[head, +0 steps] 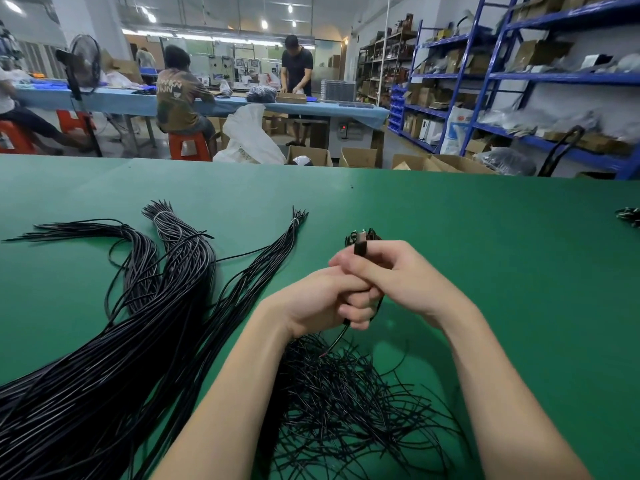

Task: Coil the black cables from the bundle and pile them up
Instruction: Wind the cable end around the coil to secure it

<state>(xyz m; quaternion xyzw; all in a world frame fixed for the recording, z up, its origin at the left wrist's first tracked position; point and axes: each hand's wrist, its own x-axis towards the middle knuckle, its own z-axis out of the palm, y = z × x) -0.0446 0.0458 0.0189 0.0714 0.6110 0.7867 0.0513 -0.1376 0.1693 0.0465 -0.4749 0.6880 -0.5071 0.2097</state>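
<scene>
Nearest, a tangle of thin black ties (346, 403) lies under the forearms. Above it the left hand (322, 303) and right hand (398, 278) meet, both curled around one cable (360, 249); its plug end points up and away, its tail (334, 342) down toward the ties (long axis near upright). Left, the bundle (114, 341) fans across the green table (485, 237), ends pointing away. Beyond the hands sit a few coils (363, 234).
</scene>
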